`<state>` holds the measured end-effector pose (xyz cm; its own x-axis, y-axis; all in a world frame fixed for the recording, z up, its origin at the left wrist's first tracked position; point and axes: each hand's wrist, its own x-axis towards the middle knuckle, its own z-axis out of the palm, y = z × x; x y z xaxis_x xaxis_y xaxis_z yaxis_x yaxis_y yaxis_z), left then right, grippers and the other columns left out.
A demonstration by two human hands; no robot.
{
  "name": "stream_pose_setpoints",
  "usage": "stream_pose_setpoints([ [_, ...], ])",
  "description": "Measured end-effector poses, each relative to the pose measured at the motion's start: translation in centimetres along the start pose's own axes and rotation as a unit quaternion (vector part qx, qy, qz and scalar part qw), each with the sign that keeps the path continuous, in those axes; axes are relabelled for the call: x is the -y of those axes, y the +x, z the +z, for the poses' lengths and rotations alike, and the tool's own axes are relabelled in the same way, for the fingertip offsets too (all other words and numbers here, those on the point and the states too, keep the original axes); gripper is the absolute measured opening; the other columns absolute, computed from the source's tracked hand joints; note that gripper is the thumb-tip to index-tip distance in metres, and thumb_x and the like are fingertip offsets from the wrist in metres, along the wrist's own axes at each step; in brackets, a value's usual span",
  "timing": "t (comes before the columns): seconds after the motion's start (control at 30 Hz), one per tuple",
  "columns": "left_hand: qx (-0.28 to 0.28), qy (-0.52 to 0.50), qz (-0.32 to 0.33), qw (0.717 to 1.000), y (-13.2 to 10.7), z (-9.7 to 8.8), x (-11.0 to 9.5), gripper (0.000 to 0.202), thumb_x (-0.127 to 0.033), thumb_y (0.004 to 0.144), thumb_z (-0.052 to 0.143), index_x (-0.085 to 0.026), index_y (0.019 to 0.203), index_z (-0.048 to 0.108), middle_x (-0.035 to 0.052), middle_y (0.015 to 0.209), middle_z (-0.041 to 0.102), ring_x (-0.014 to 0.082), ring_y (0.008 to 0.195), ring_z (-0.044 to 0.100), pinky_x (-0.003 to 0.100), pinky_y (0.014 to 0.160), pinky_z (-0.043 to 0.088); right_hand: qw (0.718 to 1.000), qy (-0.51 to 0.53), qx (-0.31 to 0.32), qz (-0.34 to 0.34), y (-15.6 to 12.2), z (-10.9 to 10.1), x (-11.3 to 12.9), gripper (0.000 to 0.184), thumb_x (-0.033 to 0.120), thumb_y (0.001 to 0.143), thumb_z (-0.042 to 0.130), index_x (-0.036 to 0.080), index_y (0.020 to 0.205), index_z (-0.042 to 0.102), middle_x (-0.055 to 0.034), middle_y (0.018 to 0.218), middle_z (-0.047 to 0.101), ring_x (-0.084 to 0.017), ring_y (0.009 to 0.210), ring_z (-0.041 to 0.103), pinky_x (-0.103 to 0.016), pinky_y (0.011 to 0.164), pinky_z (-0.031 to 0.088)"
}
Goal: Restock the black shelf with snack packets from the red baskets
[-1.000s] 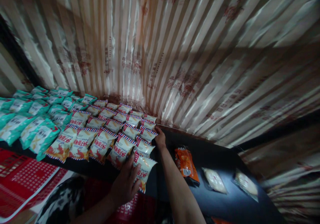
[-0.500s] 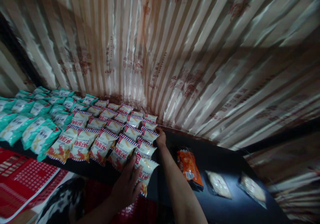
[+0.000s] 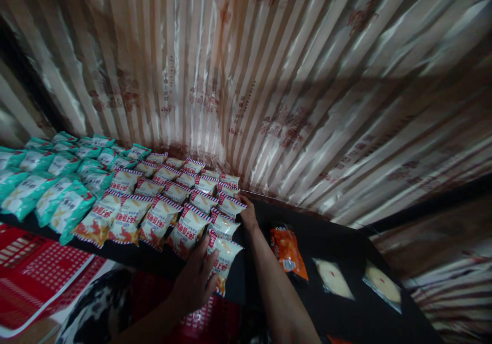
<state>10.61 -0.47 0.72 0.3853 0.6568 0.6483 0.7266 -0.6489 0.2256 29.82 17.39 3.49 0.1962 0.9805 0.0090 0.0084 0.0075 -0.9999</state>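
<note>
At the front right corner of the bag rows, seen from the head view, touching a white-and-orange snack bag [image 3: 226,261] with the left hand [image 3: 194,277]. Holding the left fingers a little spread along its left side, with the thumb lower down, near the bottom. Can't tell whether pinching it or just leaning on it. Lying just right of the left fingers, and partly covered by them, at the near end of its row. Pointing with its top edge toward the wall sheet [image 3: 269,77] and its bottom toward the person. Running longways from back to front, with a small lean: top a bit to the right, bottom a bit to the left. Facing up, with red letters showing.

Farther back, touching the right edge of another striped-edge bag [image 3: 230,206] with the right hand [image 3: 248,213]. Bending the right fingers behind that edge, with the tips hidden, so can't tell if pinching. Going left, past more bags of the same kind, to teal snack bags [image 3: 71,208]. Right of the right arm, on the black table [image 3: 326,234], next to an orange bag [image 3: 288,253] and two clear packets [image 3: 334,278]. Down low on the left, near a red basket [image 3: 46,277] with holes.
</note>
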Motion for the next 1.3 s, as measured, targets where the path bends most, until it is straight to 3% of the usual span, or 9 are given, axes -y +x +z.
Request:
stream_pose_setpoints([
  [0.13, 0.007, -0.005, -0.004, 1.0, 0.1, -0.1, -0.1, 0.056, -0.012, 0.082, 0.048, -0.007, 0.134, 0.03, 0.0257, 0.147, 0.012, 0.0386, 0.132, 0.023, 0.05, 0.09, 0.047, 0.997, 0.061, 0.001, 0.043, 0.2, 0.3, -0.2, 0.042, 0.043, 0.049, 0.077, 0.015, 0.078, 0.066, -0.0027, 0.064, 0.067, -0.017, 0.057, 0.061, -0.03, 0.058, 0.05],
  [0.3, 0.007, -0.002, -0.007, 1.0, -0.1, 0.0, 0.0, 0.056, -0.014, 0.082, 0.048, -0.009, 0.135, 0.029, 0.0248, 0.147, 0.014, 0.0376, 0.132, 0.025, 0.05, 0.091, 0.046, 0.997, 0.061, -0.016, 0.052, 0.0, 0.3, -0.8, 0.045, 0.041, 0.041, 0.079, 0.016, 0.076, 0.065, -0.001, 0.054, 0.065, -0.018, 0.049, 0.06, -0.032, 0.053, 0.05],
  [0.57, 0.008, 0.009, 0.003, 1.0, 0.0, 0.0, 0.0, 0.054, -0.015, 0.082, 0.048, -0.008, 0.133, 0.033, 0.0245, 0.148, 0.006, 0.0378, 0.134, 0.02, 0.046, 0.094, 0.043, 0.996, 0.073, -0.031, 0.031, 0.0, 0.0, -0.9, 0.04, 0.04, 0.041, 0.078, 0.018, 0.069, 0.062, -0.0013, 0.061, 0.067, -0.016, 0.053, 0.059, -0.03, 0.055, 0.049],
  [0.87, 0.02, 0.016, -0.011, 1.0, 0.0, 0.0, 0.0, 0.052, -0.016, 0.082, 0.048, -0.009, 0.132, 0.035, 0.022, 0.148, 0.013, 0.0353, 0.134, 0.021, 0.044, 0.096, 0.043, 0.995, 0.081, -0.064, -0.01, 1.7, 0.4, -0.3, 0.034, 0.046, 0.052, 0.07, 0.018, 0.068, 0.06, 0.0011, 0.06, 0.062, -0.013, 0.051, 0.053, -0.029, 0.056, 0.046],
  [1.13, 0.017, 0.017, -0.014, 1.0, 0.1, 0.0, 0.0, 0.056, -0.018, 0.083, 0.048, -0.01, 0.136, 0.031, 0.0219, 0.149, 0.011, 0.035, 0.133, 0.024, 0.044, 0.096, 0.042, 0.994, 0.058, -0.084, -0.03, 2.1, 0.5, -0.5, 0.032, 0.044, 0.054, 0.067, 0.018, 0.07, 0.058, 0.0021, 0.06, 0.06, -0.013, 0.053, 0.052, -0.028, 0.056, 0.045],
  [1.3, 0.019, 0.013, -0.011, 1.0, 0.1, 0.1, 0.0, 0.055, -0.018, 0.083, 0.048, -0.009, 0.135, 0.033, 0.0227, 0.147, 0.017, 0.0357, 0.132, 0.025, 0.046, 0.094, 0.043, 0.995, 0.025, -0.09, -0.038, 2.5, 0.8, -0.7, 0.029, 0.043, 0.055, 0.065, 0.018, 0.07, 0.059, 0.0007, 0.062, 0.061, -0.014, 0.057, 0.053, -0.029, 0.059, 0.045],
])
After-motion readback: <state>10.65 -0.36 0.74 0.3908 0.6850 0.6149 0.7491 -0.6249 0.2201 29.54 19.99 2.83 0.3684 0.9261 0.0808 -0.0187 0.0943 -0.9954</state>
